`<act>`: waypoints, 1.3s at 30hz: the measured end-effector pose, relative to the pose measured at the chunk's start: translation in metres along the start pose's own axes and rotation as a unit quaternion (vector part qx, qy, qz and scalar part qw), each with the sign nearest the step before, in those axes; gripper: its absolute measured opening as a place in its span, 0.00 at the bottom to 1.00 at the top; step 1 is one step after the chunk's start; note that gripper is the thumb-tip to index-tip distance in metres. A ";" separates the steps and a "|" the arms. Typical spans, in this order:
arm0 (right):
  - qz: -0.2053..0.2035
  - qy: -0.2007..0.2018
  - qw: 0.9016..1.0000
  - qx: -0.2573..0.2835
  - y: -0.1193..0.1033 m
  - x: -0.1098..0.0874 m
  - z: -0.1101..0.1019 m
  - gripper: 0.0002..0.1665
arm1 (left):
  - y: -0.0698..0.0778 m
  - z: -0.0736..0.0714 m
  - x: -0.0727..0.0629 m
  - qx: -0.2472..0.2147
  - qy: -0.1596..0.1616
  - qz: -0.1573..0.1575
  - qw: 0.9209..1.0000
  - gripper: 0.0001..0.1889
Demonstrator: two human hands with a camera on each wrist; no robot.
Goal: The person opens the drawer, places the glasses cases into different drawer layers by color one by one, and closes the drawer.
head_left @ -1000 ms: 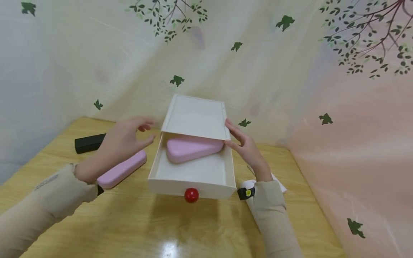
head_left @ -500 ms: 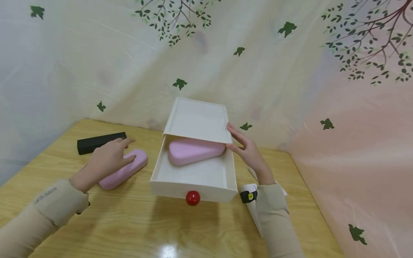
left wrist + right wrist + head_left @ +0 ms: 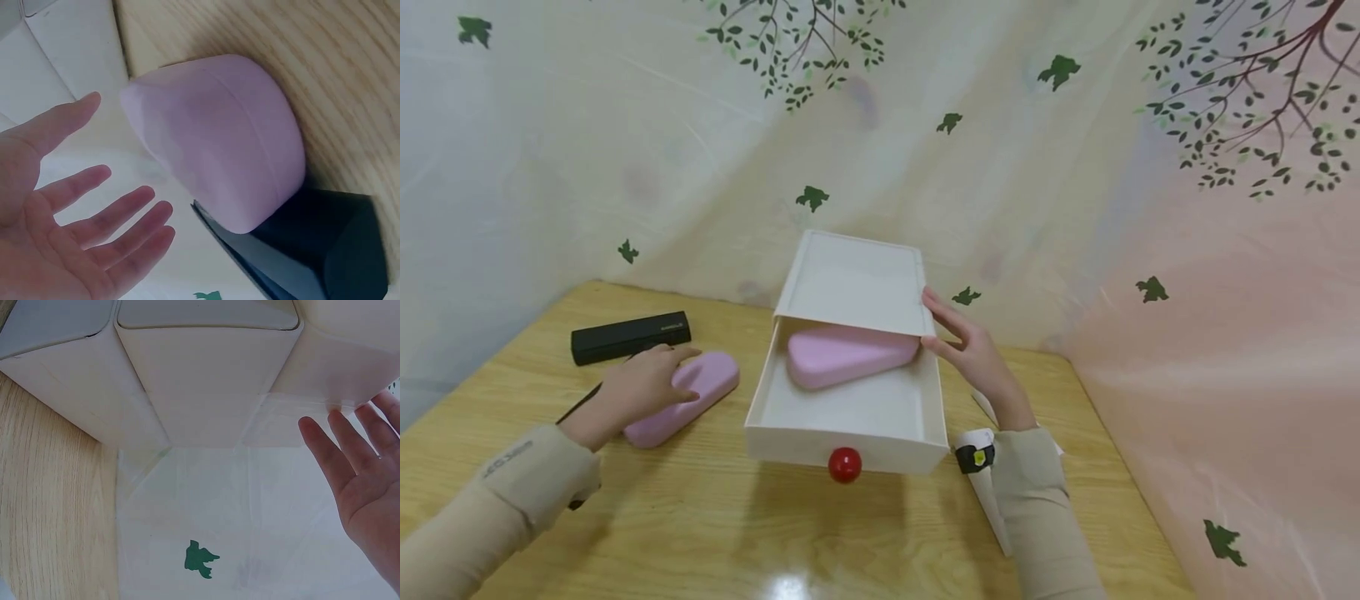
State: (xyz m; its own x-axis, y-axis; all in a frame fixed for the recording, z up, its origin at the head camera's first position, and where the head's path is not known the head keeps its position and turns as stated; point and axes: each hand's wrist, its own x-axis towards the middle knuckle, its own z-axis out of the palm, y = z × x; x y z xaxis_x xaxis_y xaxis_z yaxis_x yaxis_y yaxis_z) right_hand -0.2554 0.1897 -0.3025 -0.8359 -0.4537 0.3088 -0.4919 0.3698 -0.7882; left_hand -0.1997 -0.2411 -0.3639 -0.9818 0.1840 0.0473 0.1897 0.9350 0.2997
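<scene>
A pink glasses case (image 3: pixel 703 385), rounded and oblong, lies on the left of the table. My left hand (image 3: pixel 632 385) is over it in the head view, fingers spread. In the left wrist view that hand (image 3: pixel 81 219) is beside the case (image 3: pixel 219 137), with a gap between them. A white drawer box (image 3: pixel 857 279) stands in the middle, its drawer (image 3: pixel 842 412) pulled out by a red ball knob's (image 3: pixel 845 465) front. Inside lies a second pink glasses case (image 3: pixel 850 354), partly under the top. My right hand (image 3: pixel 973 358) touches the box's right side with extended fingers.
A long black case (image 3: pixel 628 336) lies behind the left pink case. Right of the drawer is a white tapered thing (image 3: pixel 988 500) with a black and yellow band, partly behind the right sleeve. A cloth backdrop (image 3: pixel 700 167) rises behind the wooden table (image 3: pixel 700 533).
My left hand has moved from beside the white box leftward and down to over the pink case on the table. The right hand stays at the box.
</scene>
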 end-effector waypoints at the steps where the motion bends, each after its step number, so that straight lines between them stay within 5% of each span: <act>1: 0.000 0.000 1.000 0.001 0.000 0.000 0.000 0.35 | -0.001 0.000 0.000 -0.003 -0.002 -0.001 1.000 0.38; 15: 0.005 0.010 1.000 -0.011 0.003 -0.006 -0.004 0.35 | -0.012 0.027 0.010 -0.005 -0.038 -0.009 0.999 0.40; 21: 0.010 0.010 1.000 -0.013 0.003 -0.008 -0.007 0.35 | -0.013 0.040 0.012 0.009 -0.030 -0.008 0.999 0.42; 28: 0.008 0.016 1.000 -0.011 0.003 -0.008 -0.006 0.35 | -0.011 0.039 0.012 0.027 -0.010 0.009 1.000 0.39; 39: 0.005 0.007 1.000 0.001 -0.003 0.000 0.002 0.35 | -0.015 0.026 0.000 0.014 0.011 -0.020 1.000 0.39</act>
State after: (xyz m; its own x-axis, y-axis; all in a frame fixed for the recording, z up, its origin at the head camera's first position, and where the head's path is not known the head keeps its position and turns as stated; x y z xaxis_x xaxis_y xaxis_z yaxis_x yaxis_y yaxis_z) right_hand -0.2530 0.1871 -0.3015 -0.8445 -0.4381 0.3080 -0.4823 0.3723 -0.7929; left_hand -0.2022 -0.2469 -0.3931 -0.9884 0.1403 0.0576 0.1508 0.9494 0.2755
